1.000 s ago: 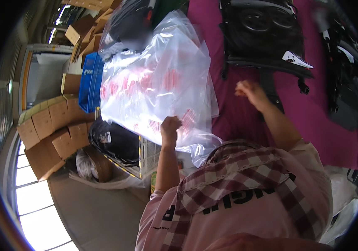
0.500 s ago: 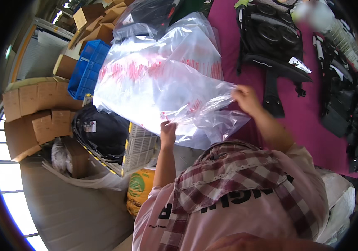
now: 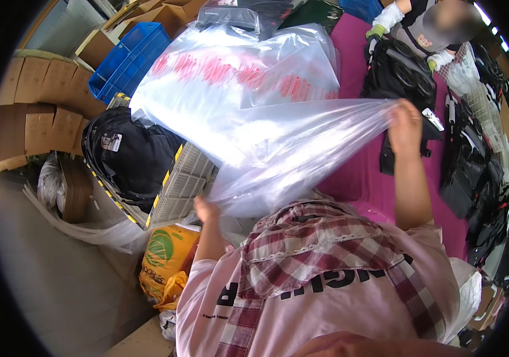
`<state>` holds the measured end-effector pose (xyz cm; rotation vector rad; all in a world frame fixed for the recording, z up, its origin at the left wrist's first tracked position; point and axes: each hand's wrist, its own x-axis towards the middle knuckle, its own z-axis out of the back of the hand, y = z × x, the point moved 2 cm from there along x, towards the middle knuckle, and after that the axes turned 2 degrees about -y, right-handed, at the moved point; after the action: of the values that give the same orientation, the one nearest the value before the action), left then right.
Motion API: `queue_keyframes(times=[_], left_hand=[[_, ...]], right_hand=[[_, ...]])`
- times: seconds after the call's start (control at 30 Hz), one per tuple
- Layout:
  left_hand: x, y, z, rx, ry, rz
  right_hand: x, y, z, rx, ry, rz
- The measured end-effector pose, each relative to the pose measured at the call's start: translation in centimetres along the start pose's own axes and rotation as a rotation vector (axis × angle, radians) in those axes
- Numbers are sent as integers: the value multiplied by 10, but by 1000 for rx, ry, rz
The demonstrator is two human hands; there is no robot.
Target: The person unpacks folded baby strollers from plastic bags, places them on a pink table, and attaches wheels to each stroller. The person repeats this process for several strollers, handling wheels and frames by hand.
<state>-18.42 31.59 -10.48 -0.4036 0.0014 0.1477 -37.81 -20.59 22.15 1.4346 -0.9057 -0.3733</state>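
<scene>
I am seeing my hands now spreading wider than before: the left hand (image 3: 205, 209) is gripping the clear plastic bag (image 3: 284, 143) low, the right hand (image 3: 404, 122) pinching its far edge, stretching it taut between them.

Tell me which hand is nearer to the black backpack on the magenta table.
Right. The right hand grips the clear plastic bag just beside the black backpack; the left hand holds the bag's far corner.

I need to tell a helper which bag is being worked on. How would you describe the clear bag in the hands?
Start at the magenta table. On its left side lies a stack of clear plastic bags with red print. The bag in question is lifted off it, stretched between the left hand and right hand, the only one raised.
</scene>
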Motion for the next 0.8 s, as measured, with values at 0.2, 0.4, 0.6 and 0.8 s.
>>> queue_keyframes(times=[0.2, 0.4, 0.6, 0.8], left_hand=[[51, -20, 17, 396, 109, -494], [-72, -318, 181, -890, 516, -719], [-86, -260, 181, -437, 372, -796], [-122, -88, 51, -185, 351, -381]], right_hand=[[15, -23, -40, -957, 74, 482], [-16, -98, -158, -724, 793, 374], [38, -183, -59, -1241, 568, 267], [28, -205, -95, -1513, 1203, -108]])
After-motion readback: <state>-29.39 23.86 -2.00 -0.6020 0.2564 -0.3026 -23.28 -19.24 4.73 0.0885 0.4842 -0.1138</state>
